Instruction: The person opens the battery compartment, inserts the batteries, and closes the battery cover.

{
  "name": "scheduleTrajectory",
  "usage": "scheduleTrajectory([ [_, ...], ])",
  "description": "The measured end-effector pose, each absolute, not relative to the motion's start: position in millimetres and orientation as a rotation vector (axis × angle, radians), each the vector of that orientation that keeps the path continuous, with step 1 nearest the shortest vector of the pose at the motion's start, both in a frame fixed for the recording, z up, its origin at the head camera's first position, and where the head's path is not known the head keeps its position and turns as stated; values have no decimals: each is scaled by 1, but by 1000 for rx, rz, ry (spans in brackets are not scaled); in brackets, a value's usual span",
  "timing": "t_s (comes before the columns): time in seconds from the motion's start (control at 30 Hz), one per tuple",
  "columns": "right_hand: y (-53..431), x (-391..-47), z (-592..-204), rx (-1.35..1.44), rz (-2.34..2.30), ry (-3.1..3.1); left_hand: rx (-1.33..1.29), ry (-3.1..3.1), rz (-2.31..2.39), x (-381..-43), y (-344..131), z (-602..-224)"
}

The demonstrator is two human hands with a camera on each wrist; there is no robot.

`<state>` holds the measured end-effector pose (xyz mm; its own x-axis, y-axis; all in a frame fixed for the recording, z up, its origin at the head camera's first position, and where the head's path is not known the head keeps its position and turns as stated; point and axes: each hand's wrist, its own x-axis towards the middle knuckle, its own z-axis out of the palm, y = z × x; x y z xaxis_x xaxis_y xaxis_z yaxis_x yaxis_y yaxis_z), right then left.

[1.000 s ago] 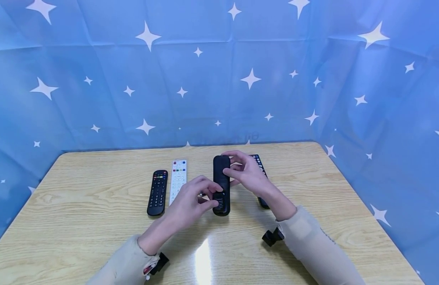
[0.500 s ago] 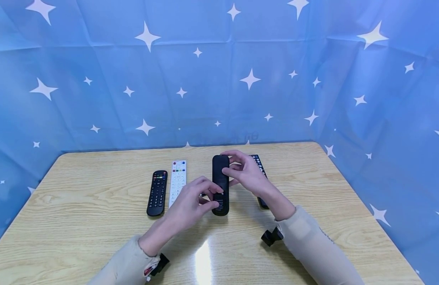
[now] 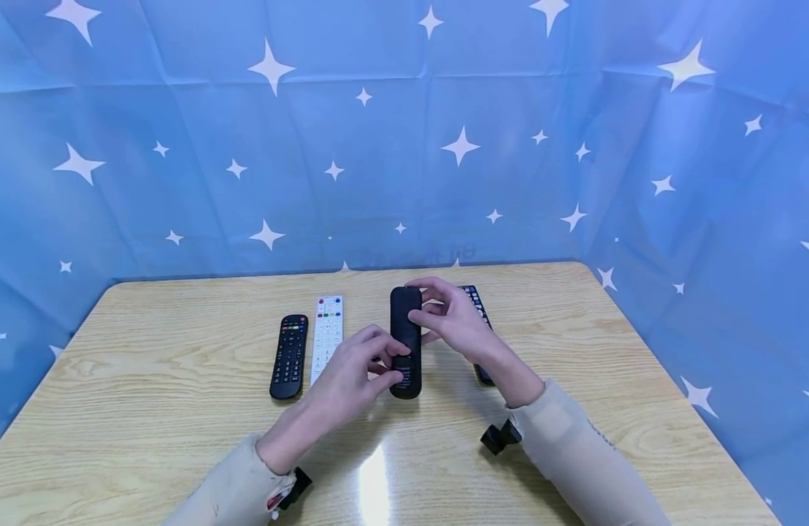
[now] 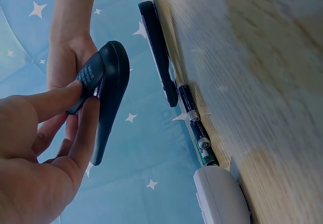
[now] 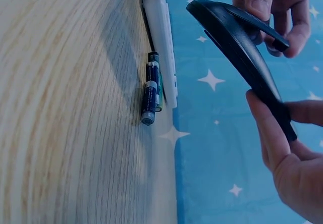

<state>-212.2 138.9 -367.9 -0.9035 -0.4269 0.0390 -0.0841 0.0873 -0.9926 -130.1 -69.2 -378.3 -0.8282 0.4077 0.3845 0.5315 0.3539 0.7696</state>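
A black remote control (image 3: 404,310) is held above the table, its back toward the head camera. My right hand (image 3: 455,321) grips its far end between thumb and fingers. My left hand (image 3: 352,372) pinches the printed battery cover (image 4: 91,77) at the near end. Both wrist views show the cover tilted away from the remote's back, still close to it at one end. The inside of the battery compartment is hidden. In the right wrist view, several loose batteries (image 5: 150,90) lie on the table beneath the remote.
Left of my hands lie a black remote (image 3: 289,356) and a white remote (image 3: 328,332), the latter partly behind my left hand. Another dark remote (image 3: 478,301) lies partly behind my right hand. A blue star-patterned curtain (image 3: 378,146) borders the wooden table (image 3: 181,438).
The battery cover's angle against the remote has shifted slightly. Both hands keep their hold, and the remote has barely drifted left in the head view.
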Motion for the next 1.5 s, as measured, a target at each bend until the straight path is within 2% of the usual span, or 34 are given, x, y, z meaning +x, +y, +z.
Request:
scheduleTrajectory([
  [1.5,138,-210,-366,-541,-1902,2098,-795,-2504,-1273,-131,-68,-384],
])
